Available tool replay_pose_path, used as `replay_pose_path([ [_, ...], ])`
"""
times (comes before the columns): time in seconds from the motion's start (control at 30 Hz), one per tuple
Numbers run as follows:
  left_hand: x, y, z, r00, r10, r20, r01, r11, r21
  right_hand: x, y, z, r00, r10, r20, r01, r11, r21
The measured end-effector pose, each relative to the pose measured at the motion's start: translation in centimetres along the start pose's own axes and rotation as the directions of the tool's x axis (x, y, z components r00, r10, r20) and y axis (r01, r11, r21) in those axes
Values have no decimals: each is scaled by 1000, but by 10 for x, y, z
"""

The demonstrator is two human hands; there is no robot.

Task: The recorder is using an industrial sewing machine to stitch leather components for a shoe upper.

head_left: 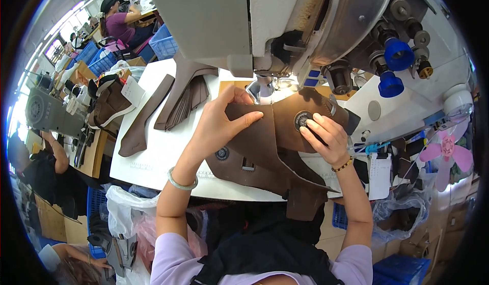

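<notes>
Handling brown pieces (254,137) are both hands (219,119) (328,138) (a blue crate (96,203) holds plastic bags (127,202)).

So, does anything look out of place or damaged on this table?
Nothing looks spilled or clearly damaged. One brown flap hangs past the front edge of the white table, so it looks slightly out of place.

Below the sewing machine (201,15), my left hand (224,119) pinches brown leather (250,137) while my right hand (328,138) touches the round badge (302,119). Brown strips (142,122) lie left of the machine, a pink fan (448,150) right.
</notes>
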State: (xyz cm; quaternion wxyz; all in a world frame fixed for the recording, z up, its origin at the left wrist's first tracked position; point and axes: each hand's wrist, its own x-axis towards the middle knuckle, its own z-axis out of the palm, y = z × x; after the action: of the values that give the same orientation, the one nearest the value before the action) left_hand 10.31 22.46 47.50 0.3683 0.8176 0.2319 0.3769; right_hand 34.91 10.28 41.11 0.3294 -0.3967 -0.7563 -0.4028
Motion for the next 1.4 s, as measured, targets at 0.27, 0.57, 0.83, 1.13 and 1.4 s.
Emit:
replay_pose_path([
  [0.27,0,3,4,999,-5,-34,5,1000,12,-2,-1,2,1000,-4,-12,4,1000,-15],
  [0.57,3,4,6,999,4,-38,-3,999,32,-2,-1,2,1000,12,-20,-12,1000,-2],
  [0.83,4,3,7,998,-58,-20,58,998,0,-1,-1,3,999,19,-36,-19,1000,15],
  [1.13,8,11,4,987,-159,-18,159,987,33,9,-2,-7,995,98,23,-100,990,102],
  [1.4,23,8,-1,993,-76,-87,81,995,65,27,-4,-12,982,190,16,-191,973,133],
])
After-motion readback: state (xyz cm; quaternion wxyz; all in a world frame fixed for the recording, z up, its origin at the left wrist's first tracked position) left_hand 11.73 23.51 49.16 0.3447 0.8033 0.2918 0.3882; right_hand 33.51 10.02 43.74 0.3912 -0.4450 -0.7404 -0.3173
